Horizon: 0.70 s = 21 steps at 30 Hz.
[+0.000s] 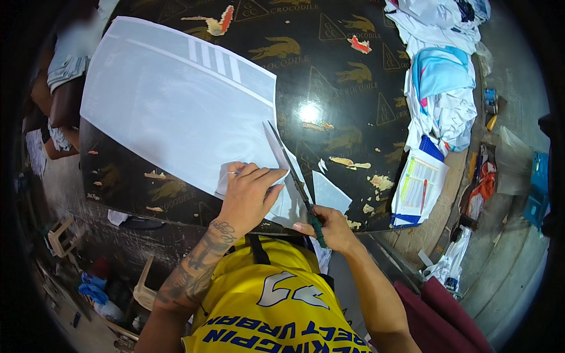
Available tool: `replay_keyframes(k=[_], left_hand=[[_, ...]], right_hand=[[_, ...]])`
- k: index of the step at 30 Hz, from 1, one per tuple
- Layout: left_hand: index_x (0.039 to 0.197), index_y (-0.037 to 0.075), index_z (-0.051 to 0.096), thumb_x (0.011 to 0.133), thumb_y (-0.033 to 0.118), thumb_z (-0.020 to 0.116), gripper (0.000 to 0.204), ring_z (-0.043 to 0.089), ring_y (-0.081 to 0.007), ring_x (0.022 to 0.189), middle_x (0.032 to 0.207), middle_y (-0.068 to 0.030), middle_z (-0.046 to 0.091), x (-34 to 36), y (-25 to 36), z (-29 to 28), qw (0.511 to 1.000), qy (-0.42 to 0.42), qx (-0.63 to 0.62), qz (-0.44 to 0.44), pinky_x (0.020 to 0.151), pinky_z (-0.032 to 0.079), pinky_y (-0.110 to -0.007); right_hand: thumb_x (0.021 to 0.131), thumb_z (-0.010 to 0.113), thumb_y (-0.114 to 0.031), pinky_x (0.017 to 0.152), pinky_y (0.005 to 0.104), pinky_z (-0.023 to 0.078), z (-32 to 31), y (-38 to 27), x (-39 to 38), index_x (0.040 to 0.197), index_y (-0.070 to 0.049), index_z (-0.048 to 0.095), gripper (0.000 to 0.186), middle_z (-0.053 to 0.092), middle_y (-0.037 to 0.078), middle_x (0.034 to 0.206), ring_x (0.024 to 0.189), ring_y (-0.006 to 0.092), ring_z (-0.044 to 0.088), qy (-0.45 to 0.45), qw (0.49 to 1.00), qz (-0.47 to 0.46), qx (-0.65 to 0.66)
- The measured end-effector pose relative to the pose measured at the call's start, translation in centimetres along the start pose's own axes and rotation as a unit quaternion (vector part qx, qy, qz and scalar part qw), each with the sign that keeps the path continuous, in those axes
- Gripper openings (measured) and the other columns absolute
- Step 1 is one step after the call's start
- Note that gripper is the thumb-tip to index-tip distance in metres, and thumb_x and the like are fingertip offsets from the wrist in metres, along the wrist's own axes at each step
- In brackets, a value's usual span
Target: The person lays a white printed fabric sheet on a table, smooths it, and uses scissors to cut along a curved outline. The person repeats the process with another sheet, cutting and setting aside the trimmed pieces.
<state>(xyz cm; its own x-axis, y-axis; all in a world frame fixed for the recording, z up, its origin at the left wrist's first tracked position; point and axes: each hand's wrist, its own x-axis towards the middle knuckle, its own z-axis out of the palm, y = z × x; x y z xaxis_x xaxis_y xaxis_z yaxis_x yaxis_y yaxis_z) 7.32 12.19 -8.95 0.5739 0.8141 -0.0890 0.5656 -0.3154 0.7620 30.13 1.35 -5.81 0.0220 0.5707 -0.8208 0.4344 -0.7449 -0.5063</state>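
Observation:
A large light grey fabric panel (170, 106) with white stripes and a white border lies across the dark table. Near its close right end, my left hand (250, 188) is closed on the panel, pinching a lifted fold between thumb and fingers. My right hand (332, 226) grips the green handles of a pair of long dark scissors (297, 185). Their blades point away from me, up along the panel's right edge, and look parted, with fabric at them. A white triangular offcut (329, 193) rests just right of the blades.
The black table (359, 112) has gold crocodile prints and chipped patches. Along its right side sit piled white and blue garments (444, 88) and a stack of papers (418, 185) with a red pen on top. Plastic stools (144, 285) stand on the floor at lower left.

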Motion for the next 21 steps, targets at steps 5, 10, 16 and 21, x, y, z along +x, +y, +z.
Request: replay_keyframes(k=[5, 10, 16, 21], left_hand=[[0.121, 0.006, 0.075, 0.095, 0.02, 0.075, 0.03, 0.061, -0.0292, 0.117, 0.121, -0.0091, 0.066, 0.2, -1.1, -1.5, 0.999, 0.021, 0.011, 0.028, 0.11, 0.039, -0.046], [0.116, 0.003, 0.074, 0.093, 0.012, 0.073, 0.025, 0.06, -0.0309, 0.128, 0.124, -0.0097, 0.068, 0.6, -3.0, -2.9, 0.999, -0.02, 0.001, 0.036, 0.109, 0.042, -0.047], [0.117, 0.004, 0.074, 0.093, 0.01, 0.072, 0.025, 0.058, -0.0317, 0.133, 0.128, -0.0093, 0.068, 1.0, -3.8, -3.7, 0.996, -0.072, -0.021, 0.042, 0.109, 0.042, -0.046], [0.118, 0.004, 0.073, 0.094, 0.009, 0.071, 0.024, 0.058, -0.0313, 0.133, 0.13, -0.0081, 0.068, 1.4, -4.3, -4.2, 0.993, -0.101, -0.039, 0.044, 0.109, 0.042, -0.046]], right_hand=[[0.083, 0.093, -0.052, 0.059, 0.0314, 0.042, 1.0, 0.4, 0.2, 0.084, 0.0, 0.074, 0.055, 0.058, 0.001, 0.065, 0.064, 0.0106, 0.051, -0.006, 0.999, 0.015, 0.042], [0.082, 0.095, -0.05, 0.06, 0.0324, 0.042, 2.4, -0.3, 0.1, 0.078, -0.001, 0.071, 0.054, 0.059, 0.002, 0.066, 0.064, 0.0121, 0.051, -0.001, 0.995, 0.039, 0.089], [0.081, 0.094, -0.054, 0.06, 0.0345, 0.043, 4.2, -1.8, 0.4, 0.075, -0.003, 0.07, 0.057, 0.058, 0.002, 0.065, 0.063, 0.0138, 0.051, 0.022, 0.991, 0.051, 0.118], [0.08, 0.095, -0.055, 0.059, 0.0339, 0.043, 5.3, -2.8, 1.2, 0.076, -0.002, 0.071, 0.058, 0.058, 0.003, 0.065, 0.062, 0.0138, 0.051, 0.047, 0.992, 0.03, 0.11]])
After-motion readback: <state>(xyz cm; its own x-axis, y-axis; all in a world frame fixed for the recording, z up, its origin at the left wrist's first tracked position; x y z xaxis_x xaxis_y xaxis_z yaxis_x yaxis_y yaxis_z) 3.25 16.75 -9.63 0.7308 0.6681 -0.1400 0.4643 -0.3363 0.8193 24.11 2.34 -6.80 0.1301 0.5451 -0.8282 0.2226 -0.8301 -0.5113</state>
